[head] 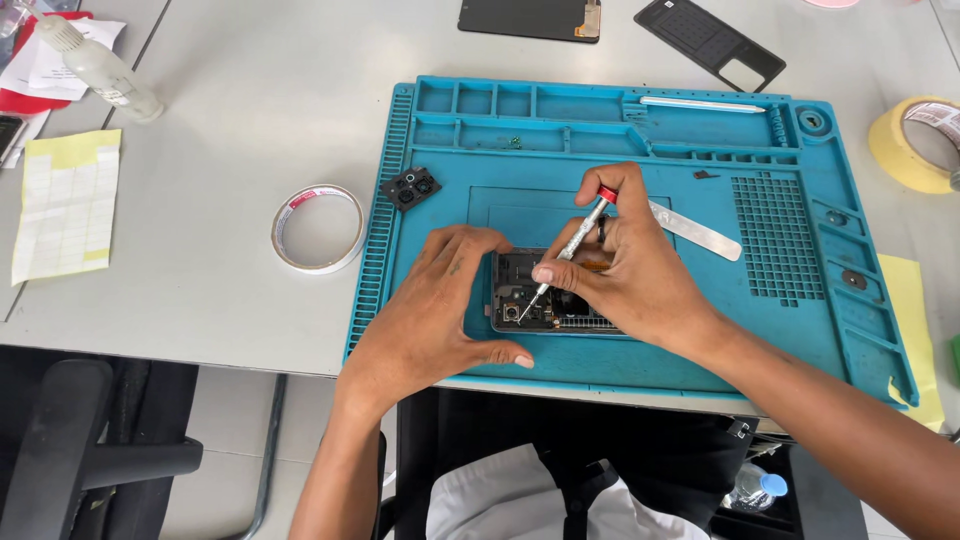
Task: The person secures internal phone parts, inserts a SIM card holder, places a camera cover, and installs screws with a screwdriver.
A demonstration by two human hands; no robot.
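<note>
An opened phone lies on a blue repair mat, its inner parts showing. My left hand rests on the mat and steadies the phone's left end, thumb along its near edge. My right hand grips a small silver screwdriver with a red cap, held slanted, its tip down on the phone's inside near the camera corner. The right half of the phone is hidden under my right hand.
On the mat lie a small black camera cover, a metal pry strip and a white stick. A tape ring, yellow tape roll, bottle, label sheet, and black phone panels lie around.
</note>
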